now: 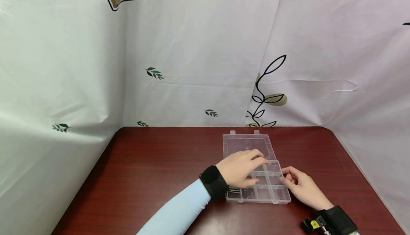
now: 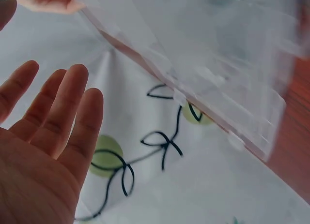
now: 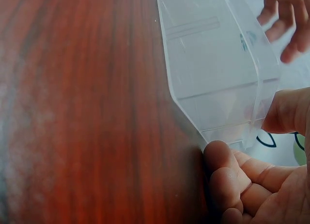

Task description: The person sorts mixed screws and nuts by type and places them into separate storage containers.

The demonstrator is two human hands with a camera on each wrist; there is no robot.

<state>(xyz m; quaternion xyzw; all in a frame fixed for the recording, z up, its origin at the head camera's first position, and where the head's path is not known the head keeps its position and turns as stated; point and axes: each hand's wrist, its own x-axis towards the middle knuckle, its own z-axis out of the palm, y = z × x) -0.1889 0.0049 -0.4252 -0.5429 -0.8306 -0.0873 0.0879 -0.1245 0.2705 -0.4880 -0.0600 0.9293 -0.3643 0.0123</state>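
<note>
A clear plastic compartment box lies on the table with its lid folded back, away from the person. My left hand hovers over the box's left and middle compartments, its fingers spread and relaxed; in the left wrist view that hand's palm holds nothing. At the box's right side my right hand grips the wall. The right wrist view has the thumb by the upper rim and curled fingers low at the corner. Thin silvery pieces lie in the front left compartment, partly behind the left wrist.
The dark red wooden table extends on both sides of the box. A white curtain with leaf prints hangs behind the table's back edge and along its sides. Black bands wrap both wrists.
</note>
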